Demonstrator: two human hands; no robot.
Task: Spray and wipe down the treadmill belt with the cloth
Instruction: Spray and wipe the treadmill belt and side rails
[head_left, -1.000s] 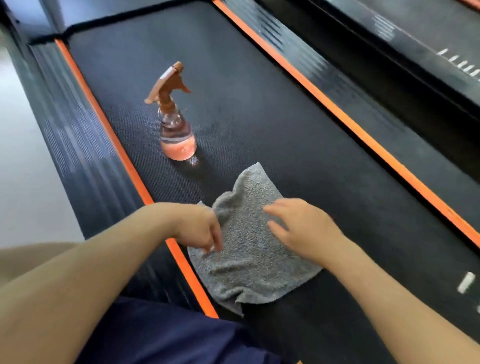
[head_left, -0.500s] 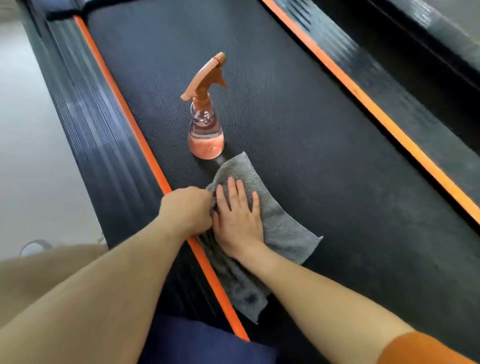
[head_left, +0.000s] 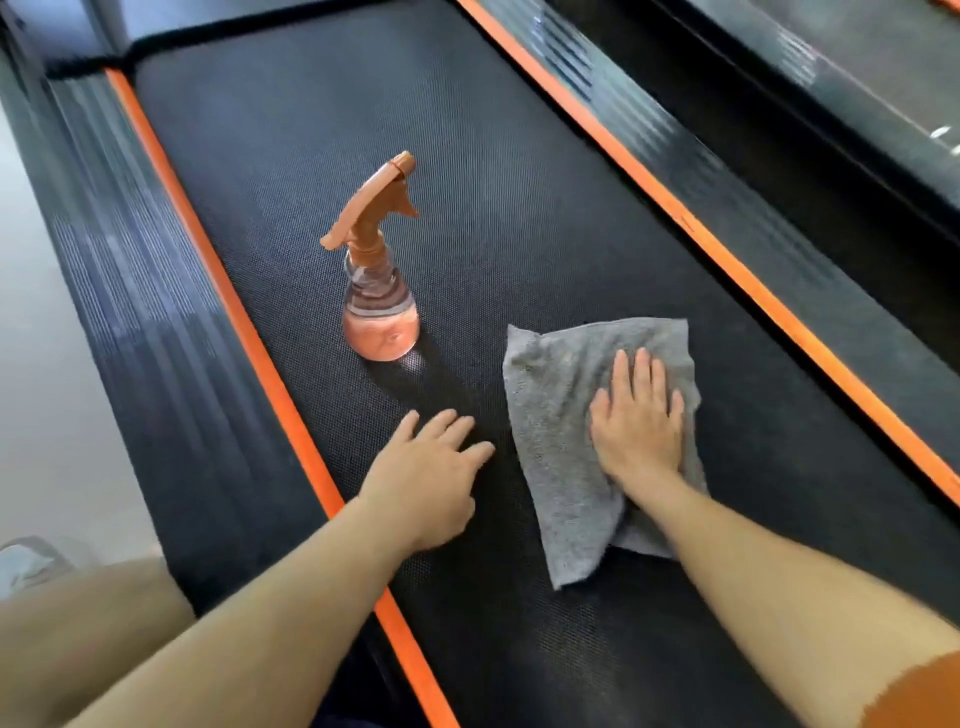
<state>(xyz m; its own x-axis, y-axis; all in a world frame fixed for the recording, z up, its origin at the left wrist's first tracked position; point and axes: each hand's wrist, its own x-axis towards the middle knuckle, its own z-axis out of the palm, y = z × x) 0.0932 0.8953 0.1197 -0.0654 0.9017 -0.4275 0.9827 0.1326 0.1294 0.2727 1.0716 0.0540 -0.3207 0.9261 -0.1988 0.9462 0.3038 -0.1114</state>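
The clear spray bottle (head_left: 379, 317) stands upright on the treadmill belt (head_left: 493, 171), closer to the left orange stripe (head_left: 234, 306) than to the right one. Pinkish liquid fills roughly its lower half, and its orange trigger head (head_left: 376, 208) has the nozzle pointing up and away from you.

Both your forearms reach forward from the bottom of the view, bare to the wrist, with an orange sleeve (head_left: 919, 691) showing at the lower right corner.

Your right hand (head_left: 639, 421) lies palm down on the grey cloth (head_left: 556, 431), fingers straight and slightly spread, pressing it flat against the belt. The cloth is spread out on the right half of the belt, to the right of the bottle and apart from it, with its near end rumpled under your wrist.

Your left hand (head_left: 426, 478) is palm down low over the bare belt, fingers loosely extended and fanned, holding nothing. It sits between the bottle and the left edge of the cloth, just beside the cloth without touching it; whether the fingertips touch the belt I cannot tell.

The ribbed black side rail (head_left: 135, 312) runs outside the left stripe.
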